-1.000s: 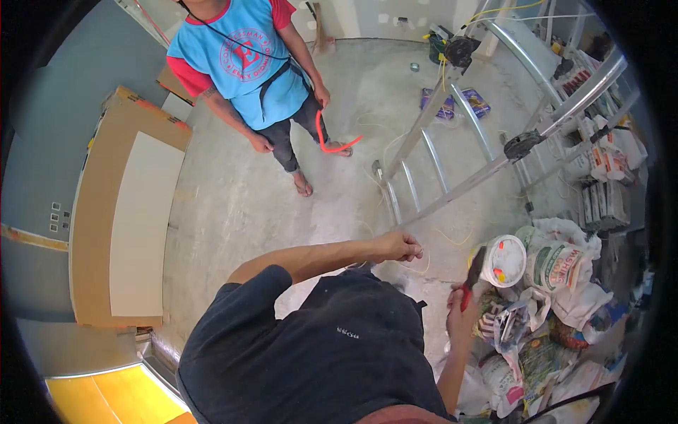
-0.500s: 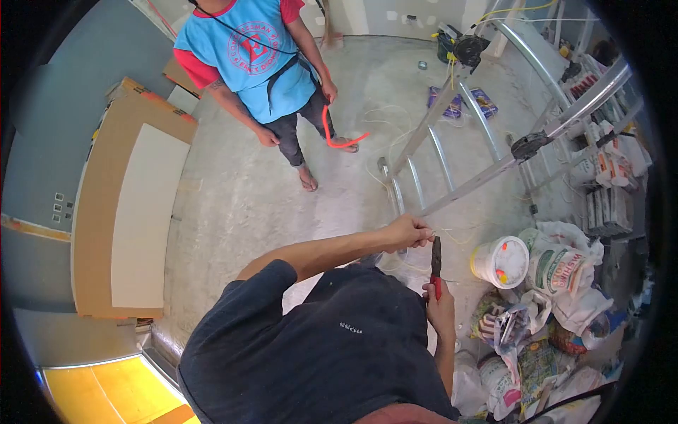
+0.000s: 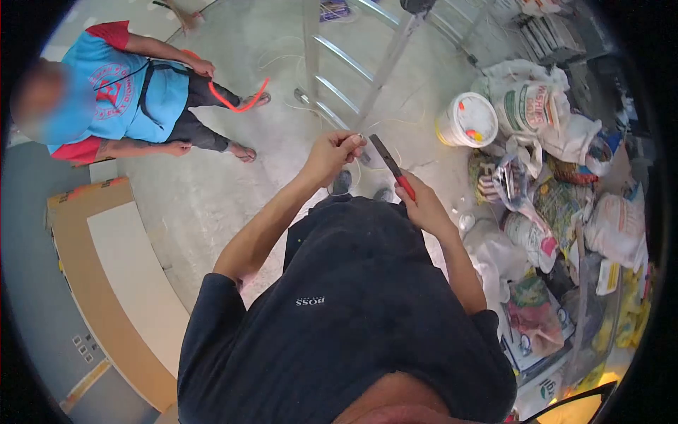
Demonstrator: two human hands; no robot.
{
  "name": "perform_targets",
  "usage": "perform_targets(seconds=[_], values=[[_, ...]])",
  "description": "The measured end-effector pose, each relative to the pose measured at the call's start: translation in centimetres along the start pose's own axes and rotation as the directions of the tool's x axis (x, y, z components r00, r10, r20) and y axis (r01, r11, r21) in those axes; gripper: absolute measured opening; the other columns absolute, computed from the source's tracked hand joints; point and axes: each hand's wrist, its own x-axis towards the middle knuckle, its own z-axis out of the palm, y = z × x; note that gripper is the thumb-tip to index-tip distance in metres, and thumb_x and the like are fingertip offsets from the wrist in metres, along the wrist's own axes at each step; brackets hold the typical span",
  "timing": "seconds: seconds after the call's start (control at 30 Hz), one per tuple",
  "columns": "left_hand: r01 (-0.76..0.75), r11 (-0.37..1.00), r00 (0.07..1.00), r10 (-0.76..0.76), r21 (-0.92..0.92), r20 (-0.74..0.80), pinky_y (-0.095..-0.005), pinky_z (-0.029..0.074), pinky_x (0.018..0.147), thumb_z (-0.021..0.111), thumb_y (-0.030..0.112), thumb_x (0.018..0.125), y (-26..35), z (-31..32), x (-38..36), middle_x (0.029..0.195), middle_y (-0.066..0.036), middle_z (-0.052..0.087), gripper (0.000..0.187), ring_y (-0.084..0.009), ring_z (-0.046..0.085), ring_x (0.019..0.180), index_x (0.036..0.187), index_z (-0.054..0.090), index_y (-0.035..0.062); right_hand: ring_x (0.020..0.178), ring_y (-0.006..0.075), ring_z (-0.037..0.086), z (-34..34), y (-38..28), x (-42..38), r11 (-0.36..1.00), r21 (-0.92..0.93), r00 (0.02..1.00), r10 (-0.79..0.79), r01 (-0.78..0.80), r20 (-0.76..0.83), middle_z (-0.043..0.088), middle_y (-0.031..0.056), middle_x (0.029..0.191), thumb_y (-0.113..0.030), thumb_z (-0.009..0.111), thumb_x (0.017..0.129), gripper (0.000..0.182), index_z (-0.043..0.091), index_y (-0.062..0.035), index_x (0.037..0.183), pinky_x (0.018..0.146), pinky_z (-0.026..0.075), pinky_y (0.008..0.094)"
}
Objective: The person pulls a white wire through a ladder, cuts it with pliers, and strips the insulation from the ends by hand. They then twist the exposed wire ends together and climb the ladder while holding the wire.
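Observation:
My left hand [image 3: 335,158] is closed in a pinch, thumb against fingers. At its fingertips shows a small pale bit, which looks like the end of a thin wire [image 3: 362,136]. My right hand [image 3: 428,206] is wrapped around the red handles of a pair of pliers [image 3: 390,164]. The dark jaws point up and left, close to the left fingertips but apart from them. Whether the jaws are parted is too small to tell. Both hands are held in front of my dark shirt [image 3: 353,283], above the floor.
Another person [image 3: 127,99] in a blue and red shirt stands at the left, holding an orange-red tube [image 3: 244,107]. An aluminium ladder [image 3: 385,67] stands ahead. To the right are a white bucket [image 3: 452,120], several sacks [image 3: 530,106] and bags. A cardboard-edged panel [image 3: 92,240] leans at left.
My view has turned and tilted down, so the other person now appears farther left. Both hands stay close together; the pliers, upright before, now slant to the left.

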Motion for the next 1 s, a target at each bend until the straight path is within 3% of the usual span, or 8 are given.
perform_targets(seconds=[0.1,0.3,0.47,0.57,0.73,0.8,0.9,1.0], values=[[-0.001,1.0,1.0,0.001,-0.028,0.0,-0.022,0.042,0.058,0.061,0.013,0.098,0.0,0.3,0.2,0.072,-0.002,0.063,0.021,-0.0074,0.053,0.063,0.096,0.071,-0.0046,0.122,0.0411,0.054,0.0,0.0,0.0,0.999,-0.038,0.999,0.032,-0.031,0.01,0.055,0.026,0.132,-0.022,0.054,0.098,0.047,0.045,-0.0014,0.14,0.102,0.042,0.0429],[-0.034,0.988,0.999,0.033,0.152,0.005,-0.0222,0.043,0.059,0.061,0.016,0.098,-0.4,0.7,0.8,0.07,-0.001,0.062,0.021,-0.0076,0.052,0.062,0.096,0.071,-0.0017,0.119,0.0424,0.054,0.1,-0.1,0.1,0.998,-0.061,1.0,0.026,-0.027,-0.018,0.056,0.0264,0.127,-0.021,0.055,0.098,0.048,0.044,-0.0016,0.14,0.101,0.043,0.0443],[-0.146,0.905,0.977,0.195,0.401,-0.086,-0.0271,0.04,0.053,0.062,0.01,0.093,-0.9,1.1,1.1,0.063,-0.002,0.06,0.017,-0.0083,0.049,0.056,0.087,0.072,-0.0024,0.114,0.0436,0.055,0.2,-0.8,0.2,0.989,-0.137,0.997,0.045,-0.053,-0.06,0.057,0.0268,0.121,-0.021,0.056,0.097,0.049,0.043,-0.0008,0.14,0.098,0.044,0.0461],[-0.133,0.837,0.977,0.199,0.531,-0.07,-0.0245,0.042,0.055,0.062,0.013,0.096,-1.9,0.6,1.6,0.066,-0.001,0.062,0.017,-0.0071,0.052,0.059,0.095,0.073,0.0003,0.114,0.0422,0.056,0.4,-1.6,0.2,0.979,-0.167,0.992,0.112,-0.12,-0.056,0.058,0.027,0.12,-0.021,0.056,0.097,0.049,0.044,0.0002,0.139,0.099,0.044,0.0447],[-0.128,0.819,0.963,0.237,0.56,-0.128,-0.0275,0.046,0.059,0.061,0.011,0.095,-4.0,1.0,2.2,0.067,-0.005,0.064,0.016,-0.0099,0.055,0.061,0.097,0.072,-0.0013,0.116,0.0422,0.055,0.9,-2.4,0.8,0.96,-0.133,0.968,0.251,-0.248,0.011,0.057,0.0287,0.121,-0.022,0.057,0.097,0.05,0.045,0.0013,0.139,0.1,0.043,0.043],[-0.125,0.82,0.956,0.249,0.558,-0.152,-0.0287,0.047,0.06,0.061,0.01,0.095,-4.1,1.3,2.2,0.068,-0.006,0.064,0.016,-0.011,0.057,0.063,0.098,0.071,-0.002,0.114,0.0433,0.056,1.7,-1.7,1.0,0.929,-0.224,0.955,0.291,-0.295,-0.05,0.058,0.0294,0.119,-0.023,0.058,0.097,0.05,0.046,0.0018,0.138,0.099,0.043,0.0441],[-0.13,0.844,0.952,0.253,0.52,-0.172,-0.0303,0.049,0.063,0.061,0.01,0.095,-4.2,1.7,2.3,0.069,-0.008,0.065,0.016,-0.013,0.059,0.065,0.098,0.07,-0.0027,0.106,0.0488,0.057,2.3,-0.9,1.3,0.957,-0.178,0.973,0.219,-0.228,-0.065,0.058,0.0304,0.112,-0.026,0.056,0.097,0.049,0.045,-0.0032,0.139,0.093,0.045,0.0512],[-0.183,0.881,0.928,0.301,0.437,-0.219,-0.0334,0.046,0.058,0.061,0.009,0.094,-4.7,1.9,2.2,0.063,-0.014,0.061,0.016,-0.0154,0.056,0.059,0.095,0.069,-0.0051,0.105,0.0479,0.056,2.9,-0.2,1.8,0.957,-0.178,0.973,0.22,-0.228,-0.065,0.058,0.0303,0.109,-0.025,0.057,0.097,0.047,0.046,-0.0031,0.137,0.092,0.045,0.0511]])
